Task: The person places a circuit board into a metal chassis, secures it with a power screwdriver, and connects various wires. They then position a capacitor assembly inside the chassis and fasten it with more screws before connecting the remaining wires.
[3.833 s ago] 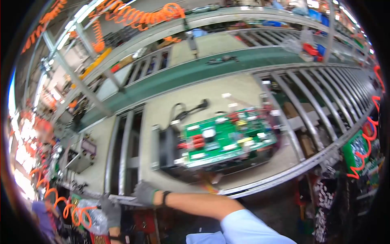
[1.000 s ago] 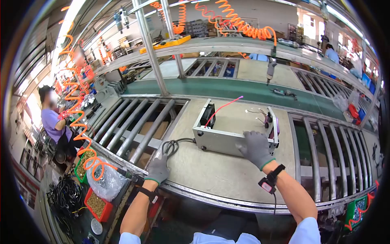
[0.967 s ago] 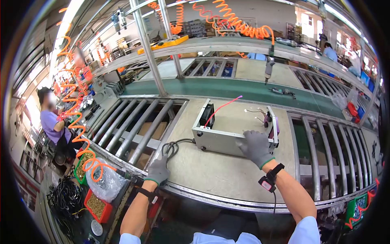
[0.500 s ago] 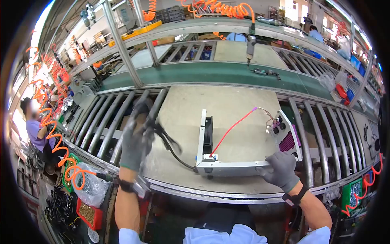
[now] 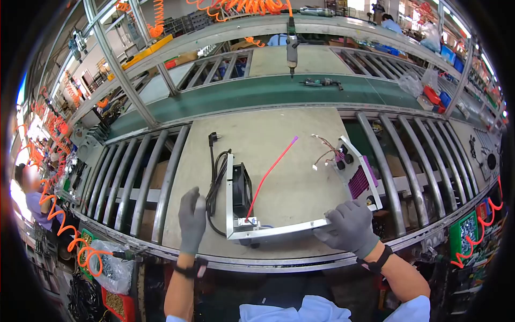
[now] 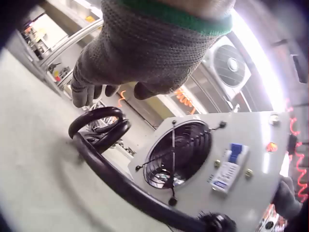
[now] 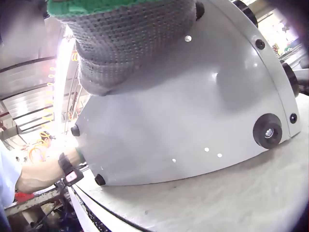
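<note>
A grey metal equipment case (image 5: 279, 232), its fan (image 5: 242, 189) at the left end, lies on the pale board (image 5: 289, 121). My gloved right hand (image 5: 350, 228) grips the case's near edge, thumb in front and fingers over the top. Left of the case, my gloved left hand (image 5: 192, 220) is held with relaxed fingers and nothing in it. Beside that hand lies a black power cord (image 5: 214, 180), its plug (image 5: 214, 137) toward the back; the left wrist view shows the cord's loop (image 6: 99, 121) below the fingers. A red wire (image 5: 271, 165) rises from inside the case.
Metal rollers (image 5: 145, 182) flank the board on the left, and more rollers (image 5: 424, 166) lie on the right. A green belt (image 5: 214, 104) runs behind. An air screwdriver (image 5: 292, 48) hangs over it. Bins of screws (image 5: 462, 239) stand at the right.
My left hand has swung the cord over the left rollers and let it go beside the case. The case has come nearer and turned, my right hand staying on its edge.
</note>
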